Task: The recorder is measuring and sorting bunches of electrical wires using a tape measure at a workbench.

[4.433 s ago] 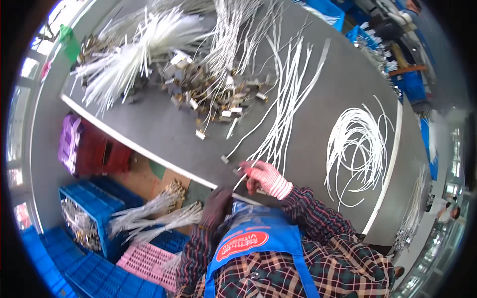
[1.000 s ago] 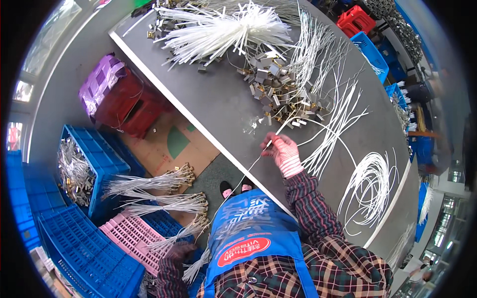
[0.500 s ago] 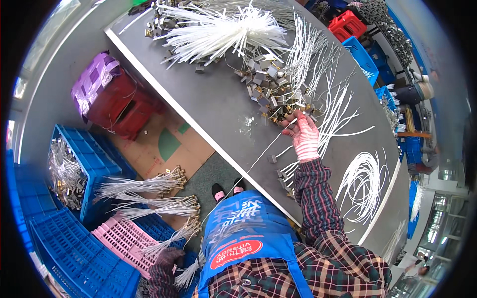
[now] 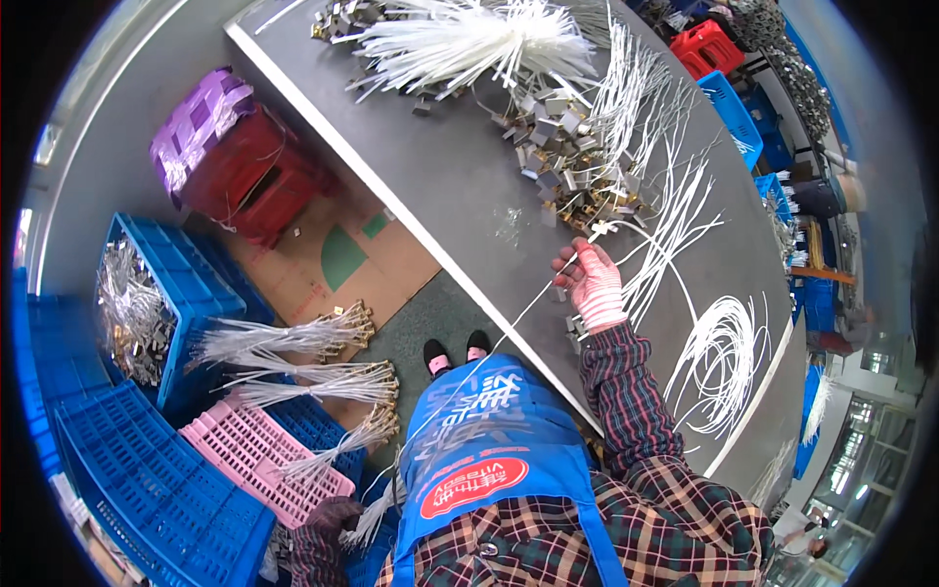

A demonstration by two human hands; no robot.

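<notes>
My right hand [image 4: 595, 284], in a red-and-white striped glove with bare fingertips, is closed in a pinch on a thin white wire [image 4: 533, 301]. A small pale connector piece [image 4: 601, 228] shows just beyond the fingertips. The wire runs down over the table edge and across my blue apron [image 4: 469, 421] toward the lower left. Just past the hand is a heap of small grey and brass metal parts [image 4: 567, 157] with white wires attached. My left hand [image 4: 337, 514], in a dark glove, is low beside a bundle of white wires [image 4: 367, 519]; its fingers cannot be made out.
A coil of white wire [image 4: 724, 352] lies on the grey table [image 4: 460, 186] at right. White tubes [image 4: 469, 44] are heaped at the far side. To the left stand a red stool [image 4: 259, 186], a blue crate [image 4: 191, 323], a pink basket [image 4: 259, 445] and several wire bundles [image 4: 323, 382].
My right hand has drawn slightly back from the heap, still pinching the wire, and the connector piece now shows past its fingers. The wire looks straighter. My left hand stays low at the left.
</notes>
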